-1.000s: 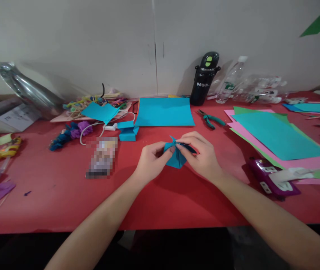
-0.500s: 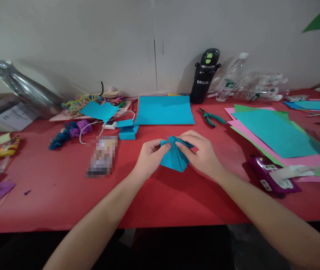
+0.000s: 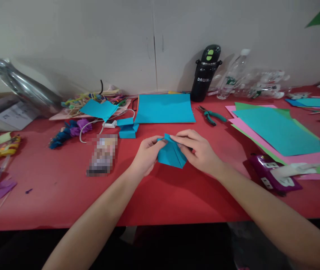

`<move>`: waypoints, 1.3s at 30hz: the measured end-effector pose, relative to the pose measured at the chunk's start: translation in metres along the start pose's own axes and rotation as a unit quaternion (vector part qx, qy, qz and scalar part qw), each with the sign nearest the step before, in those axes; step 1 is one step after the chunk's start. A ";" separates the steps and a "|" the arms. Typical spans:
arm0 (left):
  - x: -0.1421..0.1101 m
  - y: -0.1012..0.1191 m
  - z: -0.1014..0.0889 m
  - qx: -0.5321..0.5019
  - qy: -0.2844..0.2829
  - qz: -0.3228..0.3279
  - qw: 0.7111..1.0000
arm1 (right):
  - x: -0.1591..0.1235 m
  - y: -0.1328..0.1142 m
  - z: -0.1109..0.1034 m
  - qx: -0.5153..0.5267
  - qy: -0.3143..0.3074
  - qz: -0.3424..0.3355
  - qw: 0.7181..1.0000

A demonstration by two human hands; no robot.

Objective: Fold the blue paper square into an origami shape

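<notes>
A folded piece of blue paper (image 3: 171, 154) is held between both hands above the red table (image 3: 165, 198). My left hand (image 3: 147, 153) pinches its left side near the top, thumb on the near face. On the upper right, my right hand (image 3: 197, 150) grips the paper with thumb and fingers closed on it. Creases run from the pinched top down to the lower right corner. The back of the paper and some fingertips are hidden. Just beyond the left hand stands a folded blue paper piece (image 3: 127, 131).
Blue sheets (image 3: 165, 108) lie at the back, beside green-handled pliers (image 3: 212, 115). Coloured paper (image 3: 283, 131) and a purple power strip (image 3: 272, 174) occupy the right. A black flask (image 3: 203, 80) stands by the wall; a blurred-out flat object (image 3: 102, 155) lies left.
The blue paper has turned slightly between my hands, and its right flap no longer sticks out. My right fingers have shifted left along the top edge, where a small tip now stands up.
</notes>
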State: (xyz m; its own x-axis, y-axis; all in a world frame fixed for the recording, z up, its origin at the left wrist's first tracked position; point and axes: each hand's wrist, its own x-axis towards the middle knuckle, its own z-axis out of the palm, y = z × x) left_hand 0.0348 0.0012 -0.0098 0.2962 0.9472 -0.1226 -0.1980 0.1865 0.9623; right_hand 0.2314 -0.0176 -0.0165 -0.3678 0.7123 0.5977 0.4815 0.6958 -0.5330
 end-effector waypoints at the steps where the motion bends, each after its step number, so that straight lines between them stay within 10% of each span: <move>1: 0.000 0.001 -0.001 -0.011 -0.005 -0.006 1.000 | 0.000 0.000 0.000 -0.011 -0.006 -0.009 1.000; 10: -0.002 0.005 0.000 -0.054 -0.015 0.008 0.998 | -0.001 -0.004 -0.003 -0.037 -0.039 -0.022 0.998; 17: 0.002 0.006 -0.004 -0.043 0.027 0.070 0.996 | 0.003 0.000 0.003 0.151 0.110 0.158 0.970; 22: 0.001 0.006 -0.004 0.002 0.030 0.089 0.996 | 0.007 0.001 0.004 0.286 0.052 0.279 0.915; 39: 0.001 0.008 -0.012 0.082 -0.003 0.054 0.995 | 0.008 0.005 -0.002 0.289 -0.014 0.268 0.919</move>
State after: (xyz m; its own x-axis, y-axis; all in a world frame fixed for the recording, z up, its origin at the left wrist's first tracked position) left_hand 0.0222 0.0071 -0.0056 0.2878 0.9576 -0.0143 -0.0749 0.0374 0.9965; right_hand 0.2326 -0.0086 -0.0140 -0.2251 0.9633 0.1460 0.0993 0.1717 -0.9801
